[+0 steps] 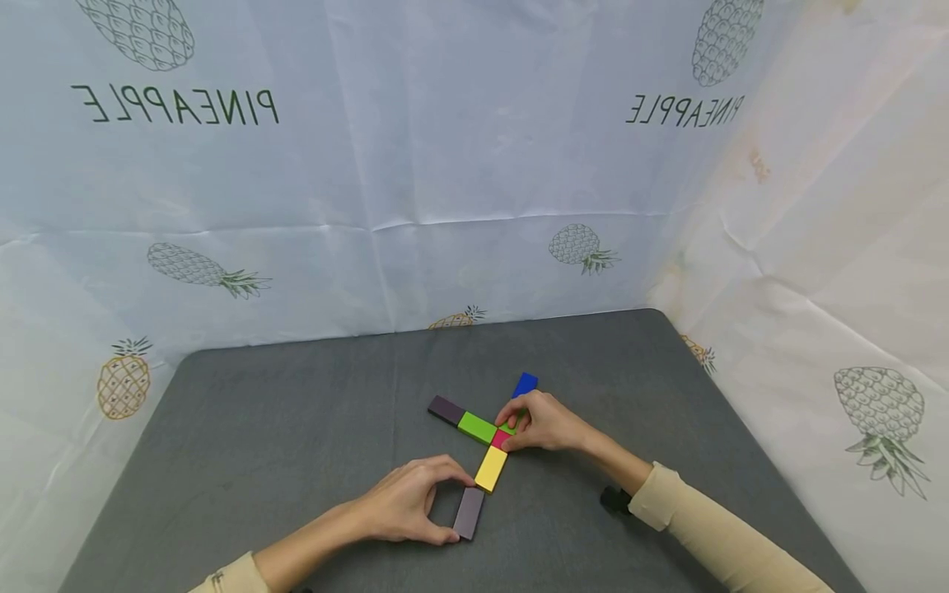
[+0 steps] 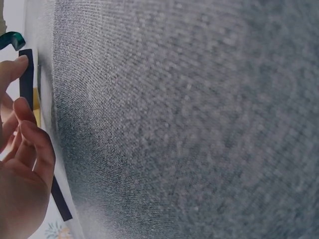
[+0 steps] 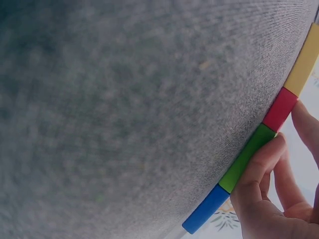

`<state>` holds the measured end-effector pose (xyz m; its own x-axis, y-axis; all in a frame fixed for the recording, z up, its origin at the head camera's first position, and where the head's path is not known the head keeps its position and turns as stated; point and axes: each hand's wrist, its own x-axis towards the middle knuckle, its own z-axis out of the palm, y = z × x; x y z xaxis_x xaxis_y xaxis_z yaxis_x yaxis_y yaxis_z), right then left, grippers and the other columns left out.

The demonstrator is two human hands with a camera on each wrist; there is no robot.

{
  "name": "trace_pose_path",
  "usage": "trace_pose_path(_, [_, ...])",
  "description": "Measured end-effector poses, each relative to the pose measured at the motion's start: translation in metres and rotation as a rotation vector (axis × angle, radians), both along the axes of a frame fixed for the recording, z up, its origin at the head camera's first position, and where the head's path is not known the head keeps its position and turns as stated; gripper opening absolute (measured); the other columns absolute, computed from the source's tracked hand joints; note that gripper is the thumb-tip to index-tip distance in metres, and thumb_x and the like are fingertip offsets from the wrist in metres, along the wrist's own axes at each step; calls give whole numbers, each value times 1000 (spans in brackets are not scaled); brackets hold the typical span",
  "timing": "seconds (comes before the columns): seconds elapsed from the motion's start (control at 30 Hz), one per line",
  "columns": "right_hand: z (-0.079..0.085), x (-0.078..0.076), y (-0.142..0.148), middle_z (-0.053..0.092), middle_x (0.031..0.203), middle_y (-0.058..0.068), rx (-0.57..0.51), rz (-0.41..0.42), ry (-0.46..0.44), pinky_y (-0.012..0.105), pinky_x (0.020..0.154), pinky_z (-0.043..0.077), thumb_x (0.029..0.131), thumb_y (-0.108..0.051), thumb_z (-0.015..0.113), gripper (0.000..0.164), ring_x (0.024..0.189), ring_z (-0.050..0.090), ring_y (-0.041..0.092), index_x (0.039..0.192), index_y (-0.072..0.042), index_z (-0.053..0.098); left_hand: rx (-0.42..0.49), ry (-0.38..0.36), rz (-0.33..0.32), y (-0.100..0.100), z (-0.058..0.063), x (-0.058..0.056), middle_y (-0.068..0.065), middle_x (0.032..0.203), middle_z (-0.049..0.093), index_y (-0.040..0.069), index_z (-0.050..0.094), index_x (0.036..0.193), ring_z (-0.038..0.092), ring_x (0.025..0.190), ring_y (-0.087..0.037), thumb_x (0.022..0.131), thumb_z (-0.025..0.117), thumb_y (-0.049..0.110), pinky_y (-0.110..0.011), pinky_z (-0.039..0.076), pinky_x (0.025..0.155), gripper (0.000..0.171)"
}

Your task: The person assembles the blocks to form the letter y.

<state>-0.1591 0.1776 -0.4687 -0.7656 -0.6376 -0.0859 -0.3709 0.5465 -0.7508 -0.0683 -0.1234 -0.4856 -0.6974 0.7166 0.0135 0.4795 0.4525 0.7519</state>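
A dark purple block [image 1: 469,514] lies at the near end of a row of flat coloured blocks. My left hand [image 1: 408,502] pinches it lengthwise, thumb at the near end and index finger at the far end. Beyond it, corner to corner, comes a yellow block [image 1: 491,469], then a small red block [image 3: 280,109]. My right hand [image 1: 544,424] holds the red block, thumb at its edge and curled fingers over the adjoining green block [image 3: 247,158]. A blue block [image 1: 525,384] continues that line. Another green block [image 1: 477,427] and a second dark block [image 1: 446,410] branch off leftward.
The dark grey tabletop [image 1: 296,428] has rounded far corners. White cloth [image 1: 460,165] printed with pineapples hangs behind it and along the sides. A black band [image 1: 614,499] is on the right wrist. A glossy green-black curl [image 2: 17,40] shows in the left wrist view.
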Motion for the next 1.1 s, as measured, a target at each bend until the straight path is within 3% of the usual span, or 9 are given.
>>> trace_pose_path(0.5, [0, -1, 0, 74, 97, 9, -13, 8, -5, 19, 70, 56, 88, -16, 91, 30, 74, 64, 0, 114, -4, 80, -17, -59, 28, -5, -1, -1, 8, 121, 69, 22, 70, 132, 49, 57, 8, 80, 99, 31, -16, 43, 53, 60])
trace_pose_path(1.1, [1, 1, 1, 74, 98, 11, -16, 8, -11, 20, 70, 56, 88, -16, 91, 31, 75, 65, 1, 114, -3, 80, -58, -26, 47, -3, -2, 1, 12, 114, 70, 23, 74, 121, 47, 59, 10, 81, 97, 35, -15, 42, 52, 47])
